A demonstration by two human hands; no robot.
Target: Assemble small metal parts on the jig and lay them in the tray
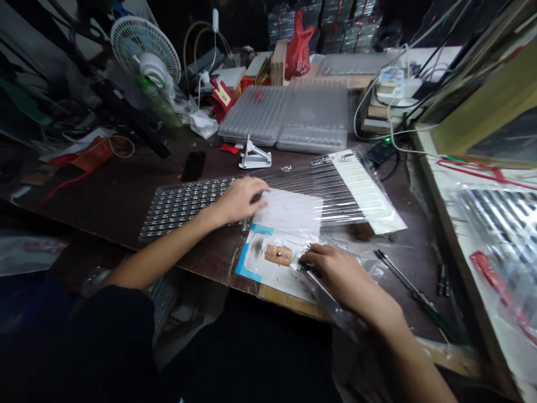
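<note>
My left hand (241,200) is over the right end of a tray of small metal parts (180,206), its thumb and fingers curved around something dark that I cannot make out. My right hand (335,271) has its fingers bent down onto clear plastic film and small shiny pieces (309,263), too blurred to tell apart. Between the hands, a small brown wooden block (278,254) lies on a white sheet with blue tape (251,270) along its left side. Behind it are a white paper (293,211) and a ribbed clear tray (335,193).
A screwdriver-like tool (413,291) lies right of my right hand. Farther back stand a white folding stand (255,158), a black phone (193,166), stacked clear trays (312,115) and a fan (146,53). Cables run along the right side.
</note>
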